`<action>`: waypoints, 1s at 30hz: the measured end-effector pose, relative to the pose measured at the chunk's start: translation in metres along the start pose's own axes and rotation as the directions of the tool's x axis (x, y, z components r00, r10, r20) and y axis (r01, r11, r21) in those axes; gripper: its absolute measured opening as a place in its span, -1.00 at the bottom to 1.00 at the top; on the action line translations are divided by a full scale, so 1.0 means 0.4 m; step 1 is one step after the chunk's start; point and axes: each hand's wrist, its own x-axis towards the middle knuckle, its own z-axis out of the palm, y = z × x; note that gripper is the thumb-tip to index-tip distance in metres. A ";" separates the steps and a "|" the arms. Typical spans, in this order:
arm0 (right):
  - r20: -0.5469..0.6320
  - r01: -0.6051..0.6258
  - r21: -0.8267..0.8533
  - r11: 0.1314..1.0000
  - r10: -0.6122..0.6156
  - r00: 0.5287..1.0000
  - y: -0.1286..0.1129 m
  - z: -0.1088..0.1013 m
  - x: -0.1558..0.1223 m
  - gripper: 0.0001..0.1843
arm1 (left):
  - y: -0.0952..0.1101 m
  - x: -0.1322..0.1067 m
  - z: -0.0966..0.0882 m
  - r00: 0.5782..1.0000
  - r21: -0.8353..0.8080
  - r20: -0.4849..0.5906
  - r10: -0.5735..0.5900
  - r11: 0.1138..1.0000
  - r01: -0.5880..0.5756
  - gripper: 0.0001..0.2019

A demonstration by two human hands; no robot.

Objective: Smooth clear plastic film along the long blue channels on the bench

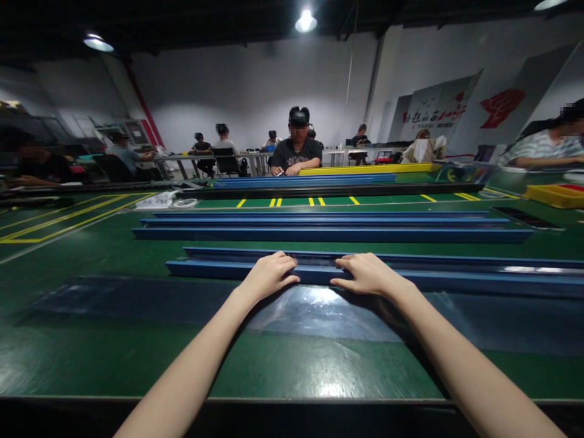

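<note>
A long blue U-shaped channel profile (314,272) lies across the green table, its open side up. My left hand (272,272) grips its near wall, with the thumb on the front face and the fingers bent over into the groove. A short way to the right, my right hand (364,274) holds the same wall in the same manner. The fingertips of both hands are partly hidden inside the channel. A long strip of clear plastic film (319,313) lies flat in front of the profile, beneath my wrists.
More blue profiles (328,235) lie parallel behind mine. A phone (524,218) rests to their right. Farther back are a black profile (337,191), a yellow profile (369,170) and a yellow tray (556,196). A person (296,149) sits across the table.
</note>
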 end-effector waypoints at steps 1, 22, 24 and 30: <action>-0.004 0.004 -0.004 1.000 -0.004 1.000 -0.001 0.001 0.001 -0.49 | 0.001 0.000 0.000 1.000 0.000 0.000 0.000 1.000 0.000 -0.77; -0.030 -0.027 -0.078 0.997 0.024 0.999 0.002 0.013 0.009 -0.41 | 0.002 0.001 0.003 1.000 0.033 0.027 -0.010 0.999 0.009 -0.74; -0.024 -0.033 -0.082 0.996 0.031 0.999 0.001 0.012 0.009 -0.41 | 0.002 0.001 0.004 0.999 0.031 0.031 -0.013 0.999 0.012 -0.74; -0.020 -0.036 -0.070 0.997 0.035 0.999 -0.001 0.009 0.008 -0.42 | 0.005 -0.001 0.001 0.999 0.027 0.041 -0.020 0.999 0.019 -0.74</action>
